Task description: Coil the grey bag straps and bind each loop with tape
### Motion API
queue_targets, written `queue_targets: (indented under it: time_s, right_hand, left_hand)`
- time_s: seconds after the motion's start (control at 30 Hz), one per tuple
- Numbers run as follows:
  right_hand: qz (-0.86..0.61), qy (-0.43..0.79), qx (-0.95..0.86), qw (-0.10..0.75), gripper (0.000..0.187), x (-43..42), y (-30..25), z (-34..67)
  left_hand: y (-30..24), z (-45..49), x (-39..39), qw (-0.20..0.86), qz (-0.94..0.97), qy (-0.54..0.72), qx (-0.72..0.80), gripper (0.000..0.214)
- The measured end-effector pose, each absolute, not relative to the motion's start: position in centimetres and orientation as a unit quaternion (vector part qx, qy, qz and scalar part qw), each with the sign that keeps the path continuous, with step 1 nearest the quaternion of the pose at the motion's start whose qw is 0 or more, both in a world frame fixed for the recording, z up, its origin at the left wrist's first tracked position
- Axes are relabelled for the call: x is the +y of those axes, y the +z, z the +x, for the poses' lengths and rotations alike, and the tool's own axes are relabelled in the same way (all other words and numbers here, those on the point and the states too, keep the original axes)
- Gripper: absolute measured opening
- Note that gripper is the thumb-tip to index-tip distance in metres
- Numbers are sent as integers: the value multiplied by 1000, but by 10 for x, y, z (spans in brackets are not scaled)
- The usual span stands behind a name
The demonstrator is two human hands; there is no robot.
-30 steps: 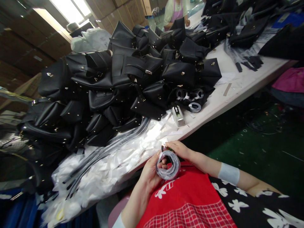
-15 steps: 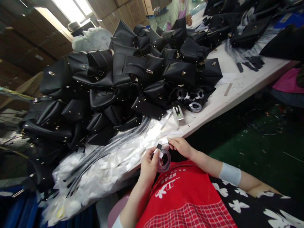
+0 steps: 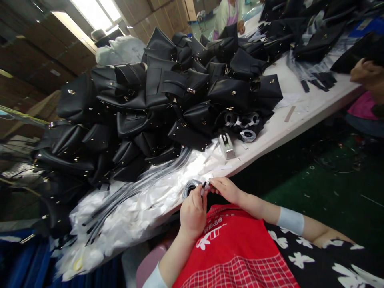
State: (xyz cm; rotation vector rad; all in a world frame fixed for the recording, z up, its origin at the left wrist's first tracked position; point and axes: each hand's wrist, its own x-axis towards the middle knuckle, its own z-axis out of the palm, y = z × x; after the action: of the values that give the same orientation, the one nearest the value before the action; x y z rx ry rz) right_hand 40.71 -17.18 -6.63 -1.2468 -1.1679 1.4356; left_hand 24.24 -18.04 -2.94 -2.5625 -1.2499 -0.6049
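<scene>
Left hand (image 3: 193, 212): grasping coiled strap (image 3: 186, 189)
Right hand (image 3: 225, 189): pinching something indistinct
Counter edge (image 3: 270, 145): slants toward upper right

Below the left hand (image 3: 193, 214) and right hand (image 3: 225, 189), a red apron (image 3: 244, 236) is showing white lettering (image 3: 218, 221) and a white logo (image 3: 204, 242); farther below, a red-and-white check (image 3: 243, 273) is taking over. Pale blue bands (image 3: 290, 221) are wrapping both arms (image 3: 261, 207). Farther behind the right hand, a black sleeve (image 3: 321, 260) is displaying white, bow-like shapes (image 3: 301, 260).
</scene>
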Motion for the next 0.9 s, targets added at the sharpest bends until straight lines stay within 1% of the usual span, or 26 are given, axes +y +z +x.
queue_targets:
  time_s: [0.1, 0.2, 0.27, 0.33, 0.43, 0.47, 0.53, 0.67, 0.73, 0.9]
  right_hand:
    - [-494, 592, -462, 437, 50, -172, -67, 405]
    - [-490, 609, -457, 425, 54, -171, -71, 409]
    - [-520, 601, -449, 409, 56, -168, -82, 421]
    - [-613, 530, -449, 377, 52, -163, -100, 444]
    - [-759, 369, -443, 304, 29, -148, -129, 494]
    - [-787, 334, -436, 281, 26, -140, -136, 512]
    - [-814, 305, -425, 253, 29, -123, -146, 543]
    - [-816, 268, -458, 231, 45, -80, -150, 574]
    - [-809, 250, -478, 233, 49, -60, -150, 576]
    - [-797, 247, -502, 225, 32, -34, -152, 563]
  left_hand:
    - [-29, 243, -183, 61, -866, -203, -452, 25]
    - [-26, 244, -182, -78, -830, -221, -506, 25]
    - [-22, 243, -178, -180, -775, -267, -544, 24]
    - [-18, 238, -172, -271, -703, -314, -578, 24]
    - [-17, 231, -161, -429, -581, -321, -612, 35]
    - [-17, 229, -159, -480, -541, -316, -614, 41]
    - [-17, 227, -156, -557, -474, -321, -602, 49]
    - [-13, 228, -157, -634, -408, -351, -556, 48]
    - [-13, 226, -157, -657, -388, -359, -537, 47]
    - [-21, 216, -158, -661, -357, -372, -545, 49]
